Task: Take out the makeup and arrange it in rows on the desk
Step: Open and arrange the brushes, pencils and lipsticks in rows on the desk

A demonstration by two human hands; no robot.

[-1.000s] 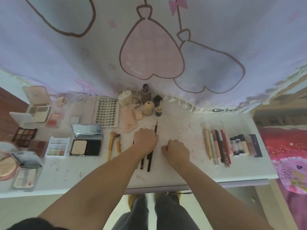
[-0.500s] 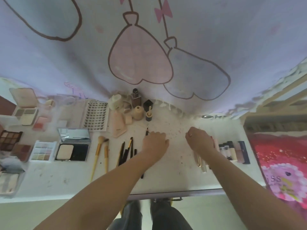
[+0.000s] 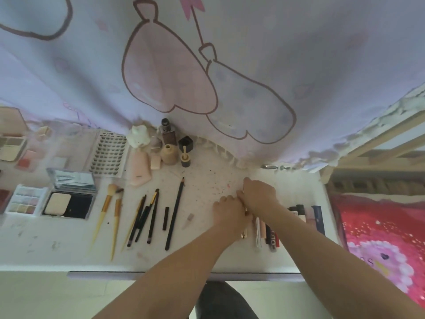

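Note:
Makeup lies in rows on the white desk point(image 3: 207, 249). At the right is a row of lipstick and gloss tubes point(image 3: 269, 236), with darker tubes point(image 3: 305, 215) further right. My left hand point(image 3: 230, 210) has its fingers curled over the upper end of a gold tube point(image 3: 245, 233) at the row's left end. My right hand point(image 3: 259, 196) lies over the tubes' upper ends, fingertips curled down against the left hand; what they hold is hidden. Left of the hands lie a long black pencil point(image 3: 174, 212), black pens point(image 3: 142, 217) and two tan brushes point(image 3: 115, 215).
Bottles point(image 3: 170, 153) stand at the desk's back under a printed curtain point(image 3: 230, 65). A lash box point(image 3: 109, 155), an open compact point(image 3: 69, 203) and a palette point(image 3: 25, 201) fill the left. A small clear cap point(image 3: 188, 219) lies loose. A pink blanket point(image 3: 379, 238) is at the right.
My left hand left the black pencil and moved right to the tube row. My right hand reached the tubes first, and both hands now meet at the row's left end.

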